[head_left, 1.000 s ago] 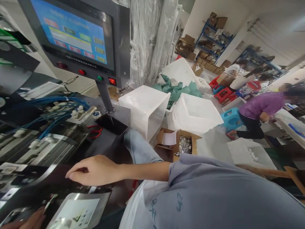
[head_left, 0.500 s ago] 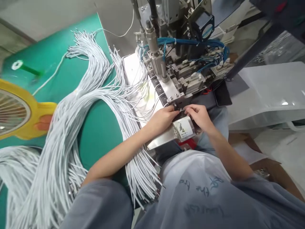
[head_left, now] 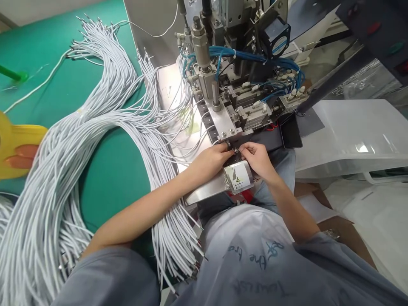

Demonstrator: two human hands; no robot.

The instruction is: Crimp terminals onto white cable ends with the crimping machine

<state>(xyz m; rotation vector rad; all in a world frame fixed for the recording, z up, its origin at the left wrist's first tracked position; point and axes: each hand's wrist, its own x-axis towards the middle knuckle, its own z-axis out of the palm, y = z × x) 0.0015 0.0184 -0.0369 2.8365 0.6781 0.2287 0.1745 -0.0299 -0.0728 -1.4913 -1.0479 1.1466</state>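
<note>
My left hand (head_left: 208, 160) and my right hand (head_left: 258, 158) meet fingertip to fingertip at the front of a metal machine (head_left: 236, 93). Between the pinched fingers sits a thin white wire end (head_left: 235, 149), right at the machine's small front slot. Just below the hands is a metal plate with a yellow warning label (head_left: 238, 177). A big bundle of white wires (head_left: 95, 140) lies across the green table (head_left: 117, 174) to my left, with loose strands running under my left hand to the machine.
Blue air hoses (head_left: 255, 55) loop over the machine's top. A white plastic bin (head_left: 357, 136) stands to the right, a black phone-like slab (head_left: 289, 135) beside the machine. A yellow fan base (head_left: 15, 144) sits at the left edge. A cardboard box (head_left: 338, 221) lies low right.
The view swung from the control screen and the room down to the machine. Since half a second ago both hands stay pinched at the slot, shifted only slightly.
</note>
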